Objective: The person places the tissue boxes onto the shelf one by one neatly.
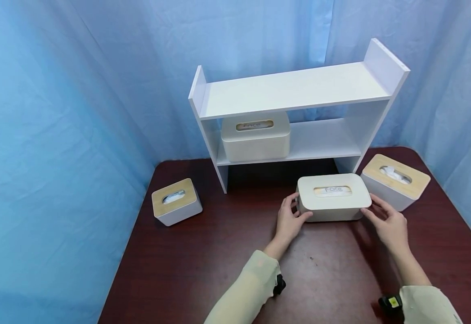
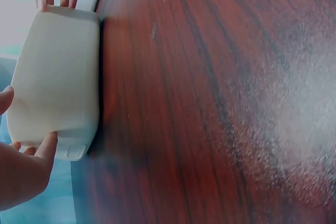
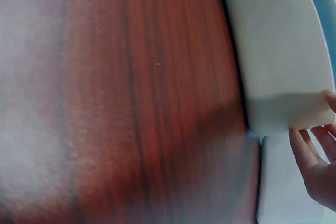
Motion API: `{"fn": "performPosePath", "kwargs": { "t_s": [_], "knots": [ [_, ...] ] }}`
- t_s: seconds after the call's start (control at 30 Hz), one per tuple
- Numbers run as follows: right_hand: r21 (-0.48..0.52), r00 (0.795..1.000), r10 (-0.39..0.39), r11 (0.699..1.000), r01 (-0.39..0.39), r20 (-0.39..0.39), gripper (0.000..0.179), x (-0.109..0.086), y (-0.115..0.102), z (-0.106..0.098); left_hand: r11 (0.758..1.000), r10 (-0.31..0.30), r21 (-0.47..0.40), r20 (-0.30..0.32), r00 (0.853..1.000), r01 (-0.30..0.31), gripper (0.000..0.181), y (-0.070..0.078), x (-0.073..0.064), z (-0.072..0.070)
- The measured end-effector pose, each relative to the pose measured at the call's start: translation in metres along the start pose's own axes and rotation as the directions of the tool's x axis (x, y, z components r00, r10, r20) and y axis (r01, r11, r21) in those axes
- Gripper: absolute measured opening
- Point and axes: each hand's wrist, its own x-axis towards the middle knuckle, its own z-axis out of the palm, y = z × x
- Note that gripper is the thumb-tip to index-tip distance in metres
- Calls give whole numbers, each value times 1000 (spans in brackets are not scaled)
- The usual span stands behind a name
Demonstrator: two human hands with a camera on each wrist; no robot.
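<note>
A cream tissue box (image 1: pixel 338 213) with rounded corners stands on the dark red table, in front of the shelf's right side. Its top slot shows a pack lettered "Face". My left hand (image 1: pixel 290 220) grips the box's left end, thumb at the front edge and fingers round the side. At the opposite end my right hand (image 1: pixel 390 225) holds on the same way, with the thumb on the front corner. The left wrist view shows the box's long side (image 2: pixel 58 77) between both hands. In the right wrist view, my right fingers (image 3: pixel 304 153) touch the box's end.
A white two-tier shelf (image 1: pixel 292 92) stands at the back, with another cream tissue box (image 1: pixel 255 150) on its lower tier at left. Wood-topped tissue boxes sit on the table: one at left (image 1: pixel 184 211), one at right (image 1: pixel 417 180), close beside my right hand. Blue curtains (image 1: pixel 57 135) hang behind.
</note>
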Motion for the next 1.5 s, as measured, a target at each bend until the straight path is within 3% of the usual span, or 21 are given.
{"fn": "performPosePath", "kwargs": {
  "t_s": [0.27,0.63,0.87,1.07,1.3,1.4,1.5],
  "knots": [
    [-54,998,32,998,-35,-48,53,-8,-5,2,1000,16,-11,-6,1000,-16,61,-1,-5,-2],
    [62,994,65,996,-60,-84,52,-13,-19,1,996,75,-43,-43,996,-77,56,4,-10,-7],
    [91,994,52,995,-43,-99,52,-17,-30,-5,994,100,-29,-60,993,-102,55,15,-16,-12],
    [93,995,22,996,-13,-95,51,-20,-48,-13,987,160,-6,-70,985,-161,54,28,-21,-17],
    [152,989,-11,988,34,-150,51,-19,-67,-20,974,224,-5,-71,972,-225,55,46,-26,-23],
    [221,984,-49,971,87,-172,51,-19,-74,-22,962,272,-9,-78,959,-274,55,55,-28,-26],
    [324,979,-74,936,134,-192,51,-19,-81,-24,949,315,-9,-85,945,-316,55,63,-29,-27]
  ]
}}
